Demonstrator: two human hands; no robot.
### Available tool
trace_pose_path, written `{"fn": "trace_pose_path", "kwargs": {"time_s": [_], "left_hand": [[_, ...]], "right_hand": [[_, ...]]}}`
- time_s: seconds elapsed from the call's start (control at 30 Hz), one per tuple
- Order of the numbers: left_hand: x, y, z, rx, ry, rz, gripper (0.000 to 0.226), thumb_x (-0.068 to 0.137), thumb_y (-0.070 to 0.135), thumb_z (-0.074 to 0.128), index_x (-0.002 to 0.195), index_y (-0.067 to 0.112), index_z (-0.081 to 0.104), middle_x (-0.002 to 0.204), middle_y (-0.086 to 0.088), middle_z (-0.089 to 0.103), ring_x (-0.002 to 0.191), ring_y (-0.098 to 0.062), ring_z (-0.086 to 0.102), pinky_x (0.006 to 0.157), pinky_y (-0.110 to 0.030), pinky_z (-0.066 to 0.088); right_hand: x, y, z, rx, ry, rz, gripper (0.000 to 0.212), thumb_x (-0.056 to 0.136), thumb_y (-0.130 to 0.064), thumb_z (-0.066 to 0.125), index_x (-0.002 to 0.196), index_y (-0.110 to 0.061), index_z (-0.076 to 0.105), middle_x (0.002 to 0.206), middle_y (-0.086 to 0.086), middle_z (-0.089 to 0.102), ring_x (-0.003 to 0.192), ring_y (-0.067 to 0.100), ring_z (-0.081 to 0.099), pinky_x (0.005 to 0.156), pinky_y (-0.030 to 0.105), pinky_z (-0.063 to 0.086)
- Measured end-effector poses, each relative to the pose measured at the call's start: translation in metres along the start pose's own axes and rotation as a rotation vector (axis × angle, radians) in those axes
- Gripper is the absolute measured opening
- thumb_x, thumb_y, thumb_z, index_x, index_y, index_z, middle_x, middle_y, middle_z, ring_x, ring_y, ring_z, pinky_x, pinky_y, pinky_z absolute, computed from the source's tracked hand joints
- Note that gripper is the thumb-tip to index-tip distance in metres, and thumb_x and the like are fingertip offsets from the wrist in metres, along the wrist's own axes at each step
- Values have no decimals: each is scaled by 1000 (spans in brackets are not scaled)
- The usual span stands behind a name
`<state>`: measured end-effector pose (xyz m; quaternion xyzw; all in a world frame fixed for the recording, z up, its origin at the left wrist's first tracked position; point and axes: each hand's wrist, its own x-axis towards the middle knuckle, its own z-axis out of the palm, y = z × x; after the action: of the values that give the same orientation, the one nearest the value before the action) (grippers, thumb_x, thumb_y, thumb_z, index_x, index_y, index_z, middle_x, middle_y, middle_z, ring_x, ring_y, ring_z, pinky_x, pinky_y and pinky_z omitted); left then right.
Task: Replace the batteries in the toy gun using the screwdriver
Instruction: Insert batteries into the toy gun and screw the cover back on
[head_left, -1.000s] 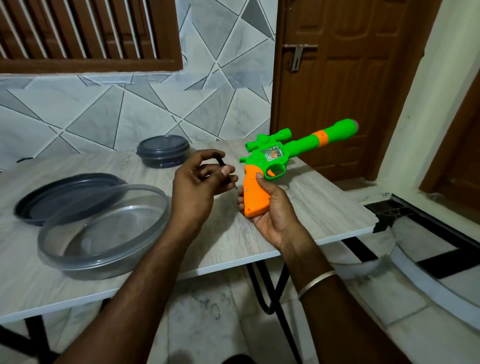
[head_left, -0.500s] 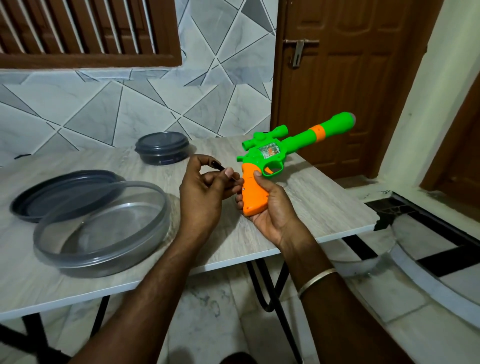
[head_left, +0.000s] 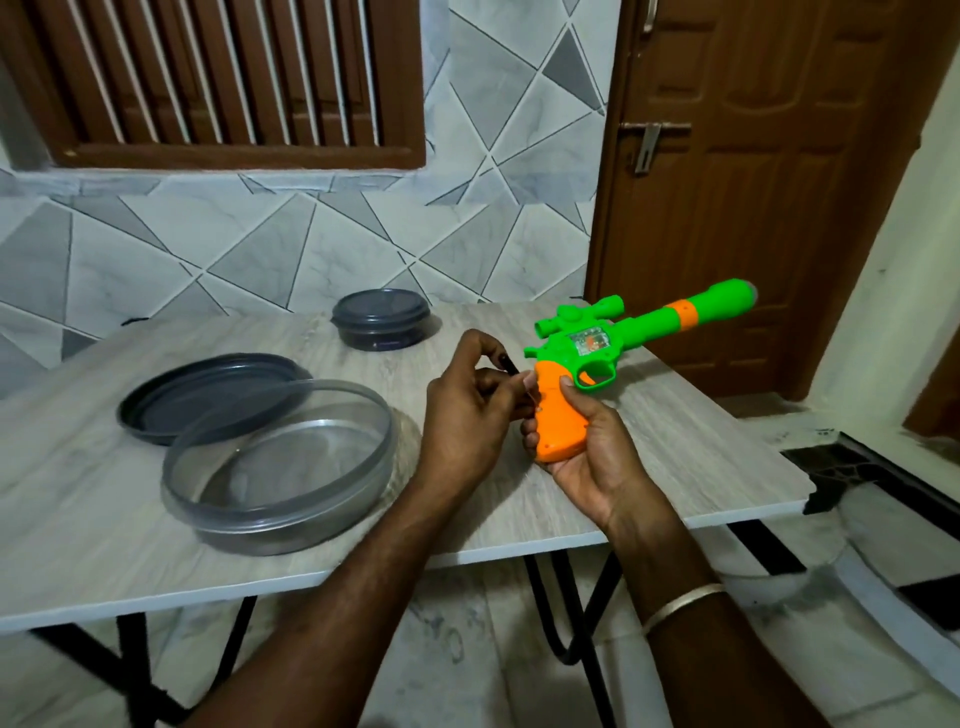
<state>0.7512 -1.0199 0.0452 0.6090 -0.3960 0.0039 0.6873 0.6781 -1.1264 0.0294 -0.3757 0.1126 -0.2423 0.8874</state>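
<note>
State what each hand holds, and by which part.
Right hand grips the toy gun by its orange handle. Left hand pinches the screwdriver near its black end; the rest is hidden.

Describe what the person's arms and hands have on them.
No sleeves or gloves show: the left hand and right hand are bare, as are both arms as far as the frame reaches. The only thing worn is a thin plain silver-coloured metal bangle around the right wrist. No rings or watch are visible.
</note>
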Motion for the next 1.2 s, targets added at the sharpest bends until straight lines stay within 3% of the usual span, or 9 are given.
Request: {"fn": "trace_pose_path", "kwargs": {"time_s": [0.23,0.37,0.53,0.73,0.9,1.07,1.2], "left_hand": [[3,3,1,-18,6,-23,22,93,10,70,93,19,50,77,-12,76,77,-23,77,75,-51,63],[1,3,4,-94,34,-51,20,94,11,69,93,15,49,75,-16,75,77,-27,77,77,-50,63],[-1,2,4,-91,48,-52,20,95,12,69,93,15,49,74,-15,75,77,-24,77,78,-49,63],[0,1,1,29,6,-9,21,93,14,71,96,16,50,76,-8,77,76,-17,77,77,-49,63],[5,2,1,178,-10,86,20,90,14,73,98,18,55,86,-4,72,73,-16,75,67,-45,63],[7,5,3,347,-114,220,29,94,11,64,121,23,60,98,-4,74,90,-13,74,77,-36,62],[9,6,4,395,-138,236,32,96,13,64,125,26,63,105,-3,75,98,-11,71,84,-29,59]], "right_hand": [[-3,-2,3,3,-2,3,37,99,-25,49,129,-3,52,86,12,67,63,19,56,51,25,49],[-5,-3,3,7,-1,30,30,99,-25,50,115,-2,59,80,13,65,63,18,56,51,24,49],[-4,-3,4,-17,-2,17,24,99,-23,50,109,-4,61,83,13,64,62,18,56,50,24,48],[-1,-1,0,-21,19,10,39,98,-24,53,132,-4,52,97,15,66,65,19,59,53,26,51],[1,0,-1,-20,26,13,40,97,-24,54,132,-5,55,98,14,68,74,22,61,56,27,53],[-1,0,2,7,4,2,26,97,-23,53,119,-11,62,93,11,73,83,22,64,72,33,50],[-2,-1,2,11,17,-8,17,97,-21,54,110,-13,64,90,10,75,88,24,64,83,37,47]]}}
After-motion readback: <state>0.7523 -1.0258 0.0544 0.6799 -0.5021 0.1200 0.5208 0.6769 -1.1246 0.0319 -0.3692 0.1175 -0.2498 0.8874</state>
